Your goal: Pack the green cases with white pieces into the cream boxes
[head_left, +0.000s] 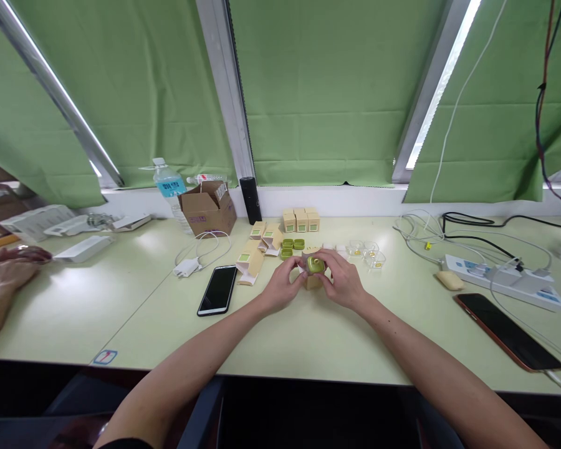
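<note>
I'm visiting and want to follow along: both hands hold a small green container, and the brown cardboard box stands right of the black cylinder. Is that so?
Not quite: the head view shows the brown cardboard box standing left of the black cylinder. The left hand and right hand do hold the small green container.

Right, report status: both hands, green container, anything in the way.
Left hand, right hand: both on green container. Tan carton partly hidden behind it. Green cups just beyond left hand.
</note>
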`<state>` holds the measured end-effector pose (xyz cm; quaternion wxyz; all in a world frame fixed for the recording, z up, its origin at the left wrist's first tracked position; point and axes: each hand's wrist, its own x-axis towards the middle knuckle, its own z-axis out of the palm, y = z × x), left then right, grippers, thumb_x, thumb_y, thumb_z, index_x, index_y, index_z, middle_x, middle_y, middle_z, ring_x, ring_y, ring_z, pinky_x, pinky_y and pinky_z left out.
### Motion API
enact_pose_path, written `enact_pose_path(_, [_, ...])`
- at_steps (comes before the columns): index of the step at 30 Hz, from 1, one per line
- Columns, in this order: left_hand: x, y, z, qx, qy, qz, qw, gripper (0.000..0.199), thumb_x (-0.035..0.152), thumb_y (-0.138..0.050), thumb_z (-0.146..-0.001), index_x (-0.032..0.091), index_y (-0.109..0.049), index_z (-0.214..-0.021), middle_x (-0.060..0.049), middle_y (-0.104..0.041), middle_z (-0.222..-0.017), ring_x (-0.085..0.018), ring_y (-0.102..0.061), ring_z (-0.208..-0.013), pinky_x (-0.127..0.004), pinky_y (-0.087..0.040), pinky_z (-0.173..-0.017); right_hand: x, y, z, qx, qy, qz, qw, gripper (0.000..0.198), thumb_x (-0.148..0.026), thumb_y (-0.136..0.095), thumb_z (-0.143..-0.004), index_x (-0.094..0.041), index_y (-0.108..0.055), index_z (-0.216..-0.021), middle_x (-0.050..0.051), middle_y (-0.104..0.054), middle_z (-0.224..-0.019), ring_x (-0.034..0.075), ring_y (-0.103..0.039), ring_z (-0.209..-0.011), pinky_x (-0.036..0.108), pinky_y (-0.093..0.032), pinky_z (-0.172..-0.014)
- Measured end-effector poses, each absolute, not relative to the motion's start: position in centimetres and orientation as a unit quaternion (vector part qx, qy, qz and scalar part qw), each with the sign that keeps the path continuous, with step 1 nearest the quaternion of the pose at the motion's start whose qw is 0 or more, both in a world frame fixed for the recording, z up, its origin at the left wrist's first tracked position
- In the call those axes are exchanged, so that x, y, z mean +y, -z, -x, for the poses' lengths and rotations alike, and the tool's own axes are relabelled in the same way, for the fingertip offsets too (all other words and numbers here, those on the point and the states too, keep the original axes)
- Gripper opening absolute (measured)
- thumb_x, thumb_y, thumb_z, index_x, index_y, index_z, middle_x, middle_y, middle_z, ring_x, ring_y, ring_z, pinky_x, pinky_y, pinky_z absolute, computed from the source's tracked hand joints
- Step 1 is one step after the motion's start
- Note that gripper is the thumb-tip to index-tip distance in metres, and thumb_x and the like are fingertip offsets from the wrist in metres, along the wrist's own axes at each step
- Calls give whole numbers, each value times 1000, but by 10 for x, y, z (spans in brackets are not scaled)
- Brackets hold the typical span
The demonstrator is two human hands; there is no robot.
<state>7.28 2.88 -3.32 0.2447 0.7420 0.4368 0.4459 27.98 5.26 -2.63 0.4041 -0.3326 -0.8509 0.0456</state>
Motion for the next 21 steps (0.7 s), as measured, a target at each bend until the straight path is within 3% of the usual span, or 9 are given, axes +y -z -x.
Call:
enact_pose_path(7, [29, 35, -73, 446, -438, -740, 249, 30, 33, -57, -97, 23, -56, -125, -7, -67, -124, -23, -62, -114, -40, -50, -103, 58, 32, -276, -843, -65, 308, 436, 14, -25, -52, -99, -25, -61, -110, 11, -70, -121, 28, -65, -107, 35, -57, -63])
enact_pose_path(10, [31, 38, -72, 450, -436, -743, 237, 37, 33, -58, -95, 22, -56, -130, -9, -66, -129, -25, -62, -120, -41, -50, -106, 60, 34, -274, -826, -69, 312, 465, 18, -23, -46, -103, -25, -64, -103, 9, -71, -112, 25, -66, -102, 35, -56, -65])
enact_pose_path(13, [32, 40, -71, 450, -435, -745, 232, 41, 34, -57, -96, 22, -55, -135, -9, -65, -133, -26, -61, -123, -43, -49, -108, 61, 37, -273, -807, -98, 322, 485, 19, -24, -48, -102, -25, -67, -99, 10, -65, -116, 23, -66, -97, 34, -56, -63])
enact_pose_path(17, [32, 42, -70, 449, -430, -746, 237, 44, 33, -55, -97, 22, -54, -140, -10, -63, -141, -26, -58, -130, -44, -46, -113, 63, 43, -271, -781, -141, 342, 504, 20, -29, -55, -99, -25, -72, -92, 12, -53, -119, 28, -58, -111, 37, -58, -66])
enact_pose_path(21, [32, 44, -70, 451, -431, -741, 247, 47, 34, -55, -97, 21, -52, -143, -10, -61, -144, -26, -57, -133, -44, -44, -115, 65, 45, -271, -763, -177, 359, 507, 17, -32, -63, -94, -26, -76, -86, 12, -50, -114, 32, -50, -118, 43, -60, -75])
